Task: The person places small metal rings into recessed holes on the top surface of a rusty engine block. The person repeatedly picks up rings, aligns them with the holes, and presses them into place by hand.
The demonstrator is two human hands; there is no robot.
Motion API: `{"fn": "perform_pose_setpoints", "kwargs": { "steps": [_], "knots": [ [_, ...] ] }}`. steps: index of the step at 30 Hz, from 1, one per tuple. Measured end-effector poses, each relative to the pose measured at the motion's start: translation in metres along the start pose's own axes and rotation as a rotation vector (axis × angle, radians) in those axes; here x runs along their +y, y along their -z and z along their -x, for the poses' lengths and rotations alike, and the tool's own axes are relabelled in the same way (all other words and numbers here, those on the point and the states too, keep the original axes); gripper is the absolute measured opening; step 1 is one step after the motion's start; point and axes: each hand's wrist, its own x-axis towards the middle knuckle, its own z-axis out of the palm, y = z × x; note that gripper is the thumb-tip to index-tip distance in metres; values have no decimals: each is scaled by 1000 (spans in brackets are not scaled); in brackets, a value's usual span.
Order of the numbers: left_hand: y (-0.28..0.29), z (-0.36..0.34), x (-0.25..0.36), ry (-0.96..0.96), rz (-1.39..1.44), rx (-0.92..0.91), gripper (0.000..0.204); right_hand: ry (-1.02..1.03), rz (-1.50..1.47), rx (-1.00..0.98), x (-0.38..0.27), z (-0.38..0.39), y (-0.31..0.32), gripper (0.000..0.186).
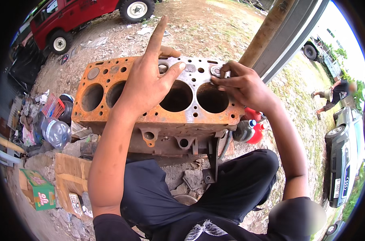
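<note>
A rusty engine block [166, 117] lies in front of me with its top face up. Large round cylinder bores run in a row along it, with small holes around them. Orange rust covers the left part of the top; toward the right the metal is bare and grey. My left hand [150, 78] is over the middle of the block, index finger stretched out away from me and thumb apart, holding nothing. At the far right corner, my right hand [242, 80] pinches a small light-coloured piece [227, 74] beside a round metal ring [216, 71] in the top face.
Red and grey plastic bottles [245, 131] stand right of the block. A clear water jug [56, 132], a green carton [38, 189] and flattened cardboard [70, 172] lie left. A slanting post [271, 34] rises at the far right. Parked vehicles and another person [338, 90] are beyond.
</note>
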Motion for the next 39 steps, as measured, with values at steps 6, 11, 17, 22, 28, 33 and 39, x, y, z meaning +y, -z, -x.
{"fn": "perform_pose_setpoints", "kwargs": {
  "steps": [6, 11, 17, 22, 28, 33, 39],
  "knots": [
    [8, -6, 11, 63, -67, -28, 98, 26, 1, -1, -11, -19, -3, 38],
    [3, -1, 6, 50, -84, 13, 94, 28, 61, -28, -3, 10, 18, 30],
    [-19, -6, 1, 27, -186, -127, 54, 37, 35, 29, -7, 8, 10, 24],
    [-23, -4, 7, -14, -259, -124, 43, -1, 33, 42, -7, 25, 9, 31],
    [-27, -6, 6, -65, -287, -76, 40, 131, -16, 43, 5, -25, -10, 31],
    [-15, -2, -6, -14, -327, -68, 40, 89, -34, 53, 4, 0, -1, 32],
    [-13, -5, -10, 3, -242, -58, 37, 104, -75, 101, -7, -17, -14, 32]
  ]
}}
